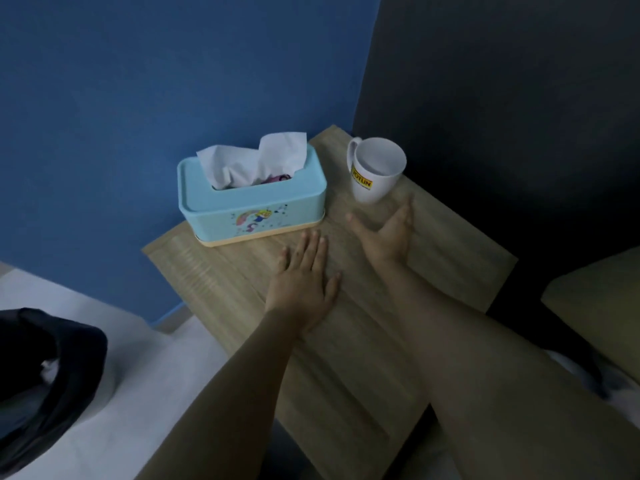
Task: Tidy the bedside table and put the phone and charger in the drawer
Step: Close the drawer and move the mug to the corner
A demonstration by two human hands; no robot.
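Note:
The wooden bedside table (214,282) stands against a blue wall. On its far side sit a light-blue tissue box (252,206) with white tissue sticking out and, to its right, a white mug (375,173) with a yellow label. My left hand (304,278) lies flat on the tabletop, palm down, fingers spread, just in front of the tissue box. My right hand (388,233) hovers open just in front of the mug, thumb to the left, not touching it. No phone, charger or drawer is visible.
A dark headboard or wall (502,98) rises behind the mug. A yellowish pillow (595,313) lies at the right. A dark bag (45,368) rests on the white floor at the lower left.

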